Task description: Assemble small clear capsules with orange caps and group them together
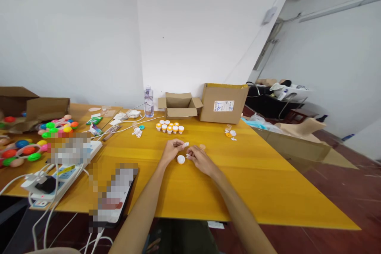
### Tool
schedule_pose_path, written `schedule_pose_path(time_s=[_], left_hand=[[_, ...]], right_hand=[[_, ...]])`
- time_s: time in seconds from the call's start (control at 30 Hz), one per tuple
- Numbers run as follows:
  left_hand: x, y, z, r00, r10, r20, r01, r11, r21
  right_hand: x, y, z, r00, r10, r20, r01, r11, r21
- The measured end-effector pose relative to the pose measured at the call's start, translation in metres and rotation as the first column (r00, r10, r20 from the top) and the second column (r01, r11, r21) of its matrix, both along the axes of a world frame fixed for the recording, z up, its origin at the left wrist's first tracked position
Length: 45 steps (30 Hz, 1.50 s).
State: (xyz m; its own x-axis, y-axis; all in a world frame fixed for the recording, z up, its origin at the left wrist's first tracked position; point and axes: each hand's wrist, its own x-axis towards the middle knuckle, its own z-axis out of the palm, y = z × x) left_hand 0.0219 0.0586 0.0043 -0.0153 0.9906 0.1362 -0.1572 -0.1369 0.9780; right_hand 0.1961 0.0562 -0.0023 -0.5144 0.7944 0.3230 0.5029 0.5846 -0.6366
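Observation:
Between the thumb and fingers of my left hand is a small white piece with dark spots. My right hand pinches another small white piece with dark marks, close to the first one. Just below both hands, a round white cap with an orange rim lies on the yellow table. A clear, pale disc rests beyond my right hand. Farther back stands a cluster of several white-and-orange capped pieces.
An open cardboard box, a closed carton and a water bottle line the wall. Loose small parts lie at the right. On the left are a power strip, a phone, cables and colourful plastic balls.

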Motion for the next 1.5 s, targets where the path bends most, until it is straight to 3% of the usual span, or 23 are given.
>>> schedule_pose_path(time_s=[0.27, 0.47, 0.73, 1.0, 1.5], left_hand=[[0.0, -0.001, 0.001, 0.999, -0.032, 0.003, 0.032, 0.999, -0.003], [-0.001, -0.004, 0.005, 0.999, -0.033, 0.019, 0.034, 0.998, -0.054], [-0.001, -0.008, 0.01, 0.999, -0.048, 0.007, 0.048, 0.996, -0.073], [0.0, -0.009, 0.012, 0.998, -0.052, 0.021, 0.053, 0.996, -0.072], [0.001, -0.01, 0.015, 0.998, -0.053, 0.041, 0.057, 0.994, -0.096]], right_hand=[[-0.004, -0.005, 0.007, 1.0, -0.022, -0.003, 0.022, 0.999, 0.049], [-0.011, -0.005, 0.012, 0.975, -0.039, -0.221, 0.051, 0.997, 0.05], [-0.018, -0.002, 0.006, 0.863, -0.161, -0.479, 0.136, 0.987, -0.086], [-0.019, -0.005, 0.009, 0.839, -0.193, -0.508, 0.213, 0.977, -0.02], [-0.021, -0.004, 0.006, 0.829, -0.2, -0.522, 0.227, 0.974, -0.012]])
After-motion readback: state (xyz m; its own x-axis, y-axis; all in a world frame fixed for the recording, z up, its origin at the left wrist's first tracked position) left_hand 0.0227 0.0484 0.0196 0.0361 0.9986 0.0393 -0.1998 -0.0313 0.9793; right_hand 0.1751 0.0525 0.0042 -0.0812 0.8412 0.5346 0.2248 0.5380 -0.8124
